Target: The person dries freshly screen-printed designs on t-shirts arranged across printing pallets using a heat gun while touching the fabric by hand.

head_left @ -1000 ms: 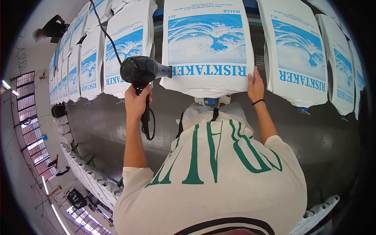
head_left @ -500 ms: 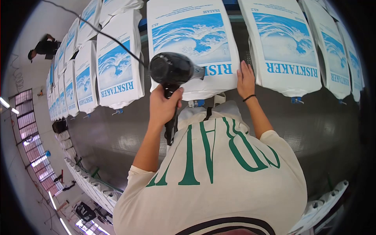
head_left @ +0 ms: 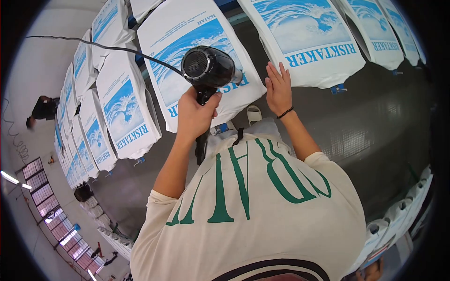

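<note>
My left hand [head_left: 197, 112] is wrapped round the handle of a black hair dryer [head_left: 206, 70]. Its nozzle points right, close over the lower print of a white T-shirt [head_left: 159, 28], which is stretched flat on a board and bears a blue wave picture and the word RISKTAKER, partly hidden by the dryer. My right hand [head_left: 279, 89] is held out flat, fingers straight, in front of the nozzle. Those fingertips overlap the edge of the neighbouring printed T-shirt [head_left: 276, 56] in this view.
A black cord [head_left: 117, 48] runs from the dryer to the upper left. More printed shirts [head_left: 124, 110] line the rows on both sides. A person in black [head_left: 44, 108] stands at the far left. Behind me is another row of white shirts [head_left: 398, 220]. The floor [head_left: 328, 122] is grey.
My view has turned and shifted along the row, so the shirts appear tilted. The right hand has come off the shirt's edge, nearer the nozzle. The dryer stays in my left hand.
</note>
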Tool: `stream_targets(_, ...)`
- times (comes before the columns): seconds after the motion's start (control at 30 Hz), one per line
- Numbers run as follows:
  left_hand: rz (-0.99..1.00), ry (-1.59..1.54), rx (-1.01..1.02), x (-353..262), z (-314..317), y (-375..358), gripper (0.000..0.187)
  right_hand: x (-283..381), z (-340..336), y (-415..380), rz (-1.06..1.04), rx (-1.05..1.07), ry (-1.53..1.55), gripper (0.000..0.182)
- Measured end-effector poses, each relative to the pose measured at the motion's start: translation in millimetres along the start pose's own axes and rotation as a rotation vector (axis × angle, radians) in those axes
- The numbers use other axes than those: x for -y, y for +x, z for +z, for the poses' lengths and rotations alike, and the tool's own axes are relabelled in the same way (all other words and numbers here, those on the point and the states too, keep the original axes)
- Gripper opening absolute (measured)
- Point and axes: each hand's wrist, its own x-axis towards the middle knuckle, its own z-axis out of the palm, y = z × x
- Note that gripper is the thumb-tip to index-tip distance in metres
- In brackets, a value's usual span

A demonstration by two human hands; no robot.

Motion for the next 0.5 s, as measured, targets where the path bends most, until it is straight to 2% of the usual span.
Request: stream_targets(0.5, -0.014, -0.01, 0.072, -8, 1, 4, 0.025, 9, -22, 10, 0.002, -0.053, -0.082, 0.04)
